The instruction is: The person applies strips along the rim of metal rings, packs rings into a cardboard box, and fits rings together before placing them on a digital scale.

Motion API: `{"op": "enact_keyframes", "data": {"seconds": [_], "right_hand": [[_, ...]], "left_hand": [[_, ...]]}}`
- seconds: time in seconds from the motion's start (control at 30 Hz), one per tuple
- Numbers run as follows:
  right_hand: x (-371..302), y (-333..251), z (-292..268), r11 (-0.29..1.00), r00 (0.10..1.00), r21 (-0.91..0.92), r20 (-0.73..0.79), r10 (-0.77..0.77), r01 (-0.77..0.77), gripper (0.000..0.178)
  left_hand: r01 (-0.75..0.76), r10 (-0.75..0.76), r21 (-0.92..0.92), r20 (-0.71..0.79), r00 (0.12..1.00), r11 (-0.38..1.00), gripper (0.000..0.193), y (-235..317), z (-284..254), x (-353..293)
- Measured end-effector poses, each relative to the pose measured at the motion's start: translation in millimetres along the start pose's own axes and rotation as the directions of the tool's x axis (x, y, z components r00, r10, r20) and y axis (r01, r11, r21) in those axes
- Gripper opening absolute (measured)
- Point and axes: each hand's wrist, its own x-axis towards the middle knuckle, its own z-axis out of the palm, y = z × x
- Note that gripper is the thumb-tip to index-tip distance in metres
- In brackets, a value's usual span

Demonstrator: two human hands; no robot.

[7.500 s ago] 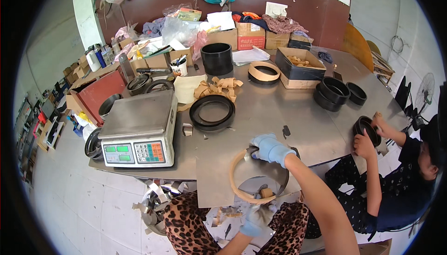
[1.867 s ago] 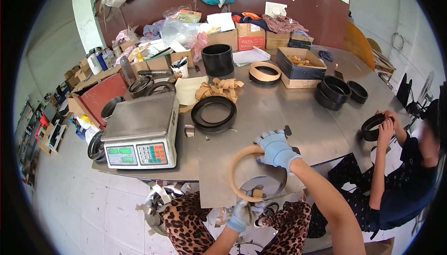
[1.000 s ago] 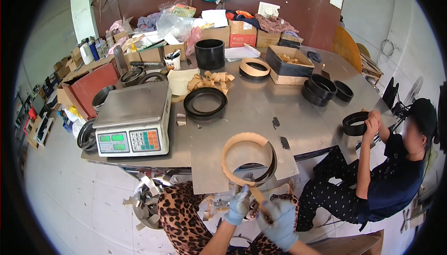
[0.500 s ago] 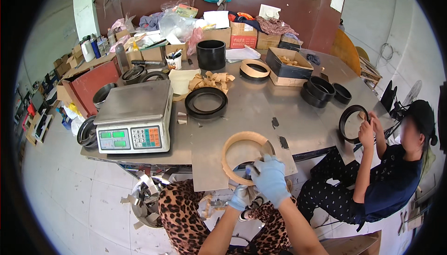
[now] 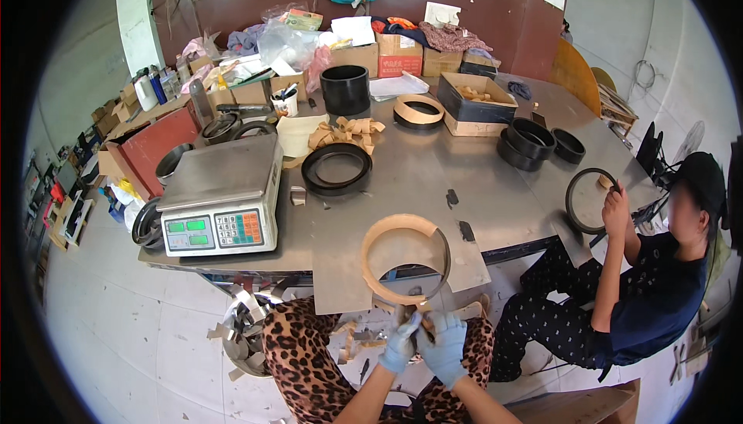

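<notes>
In the head view, my gloved left hand and right hand are close together just off the near edge of the table, fingers drawn in narrow; I cannot tell what, if anything, they grip. The ring is just above them at that edge, over a metal sheet that juts past it. Tan tape covers its left and top; its right side shows black. My scale stands at the near left corner. Tan strips lie behind a black seal. By the right edge, a co-worker's hands hold up a thin hoop.
</notes>
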Motion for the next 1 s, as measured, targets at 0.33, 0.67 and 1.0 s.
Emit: {"op": "enact_keyframes", "data": {"seconds": [0.33, 0.67, 1.0], "right_hand": [[129, -54, -64, 0.990, 0.995, 0.106, 0.030, -0.099, 0.096, 0.029], [90, -24, -57, 1.000, 1.000, -0.003, -0.015, 0.011, -0.011, 0.025], [27, 6, -10, 0.950, 0.973, 0.213, 0.016, 0.232, -0.230, 0.034]], "left_hand": [[0.035, 0.060, -0.393, 0.227, 0.972, 0.919, 0.042, 11, -13, 20], [0.296, -0.217, -0.587, 0.203, 0.955, 0.753, 0.053, -6, 13, 49], [0.022, -0.020, -0.202, 0.012, 1.000, 0.979, 0.046, -7, 28, -3]]}}
